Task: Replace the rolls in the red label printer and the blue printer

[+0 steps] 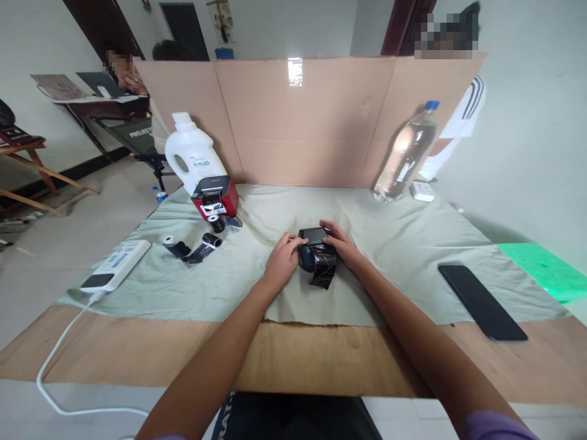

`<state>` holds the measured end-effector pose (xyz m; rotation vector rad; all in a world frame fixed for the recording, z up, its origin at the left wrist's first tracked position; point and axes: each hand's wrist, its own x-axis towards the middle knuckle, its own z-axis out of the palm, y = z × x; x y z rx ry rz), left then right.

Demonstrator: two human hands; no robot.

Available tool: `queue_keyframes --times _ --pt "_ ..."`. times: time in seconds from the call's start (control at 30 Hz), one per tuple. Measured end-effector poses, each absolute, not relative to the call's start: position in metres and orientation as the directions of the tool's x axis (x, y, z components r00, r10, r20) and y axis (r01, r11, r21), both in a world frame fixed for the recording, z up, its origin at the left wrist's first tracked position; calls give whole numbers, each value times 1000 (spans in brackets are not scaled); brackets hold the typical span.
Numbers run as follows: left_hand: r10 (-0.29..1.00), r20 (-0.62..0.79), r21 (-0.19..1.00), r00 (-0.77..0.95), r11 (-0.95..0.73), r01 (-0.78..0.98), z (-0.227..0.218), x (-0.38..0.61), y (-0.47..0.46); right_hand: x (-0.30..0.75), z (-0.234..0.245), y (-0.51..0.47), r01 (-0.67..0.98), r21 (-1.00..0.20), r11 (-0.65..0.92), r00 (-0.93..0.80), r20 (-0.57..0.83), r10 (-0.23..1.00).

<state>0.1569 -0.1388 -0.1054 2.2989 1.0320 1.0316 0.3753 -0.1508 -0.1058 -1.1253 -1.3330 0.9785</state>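
Observation:
Both my hands meet at the middle of the table over a small black device [313, 235] with a dark ribbon roll [323, 269] hanging from its near side. My left hand [283, 260] curls its fingers around the device's left end. My right hand [342, 244] grips its right end from above. The shiny black film trails down onto the pale green cloth [413, 244] in front of my hands.
A red and black printer [215, 197] and a white jug [190, 153] stand at the back left, with loose black ribbon rolls [192, 247] nearby. A white power strip [114, 266] lies left, a black phone [481, 301] right, a clear bottle [406, 153] back right. A cardboard screen [312, 119] closes the rear.

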Motion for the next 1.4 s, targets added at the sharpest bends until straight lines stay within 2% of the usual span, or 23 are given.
queue_keyframes --times 0.23,0.4,0.53,0.67,0.8,0.97,1.1,1.27,1.4 --pt "760 429 548 488 -649 528 -104 155 -144 370 -104 -158 52 -985 164 41 167 985" --pt "687 310 489 657 -708 510 -106 146 -147 362 -107 -162 204 -953 223 292 277 916" --pt "697 280 487 659 -695 528 -109 147 -145 358 -106 -167 340 -927 159 427 303 852" --pt "709 281 529 647 -677 512 -107 151 -138 357 -108 -167 282 -946 161 423 273 864" --pt "666 307 595 680 -692 408 -86 165 -118 371 -103 -156 179 -965 192 451 254 856" --pt "602 345 603 720 -730 321 -57 230 -73 421 -72 -127 226 -950 217 554 309 773" --pt "589 350 658 728 -708 257 -58 308 -39 478 -56 -103 214 -956 201 647 292 704" --pt "582 272 713 766 -656 245 -73 386 -14 541 -76 -84 105 -962 251 704 251 665" --pt "572 201 665 795 -676 318 -86 420 -4 573 -104 -79 75 -957 281 704 251 664"
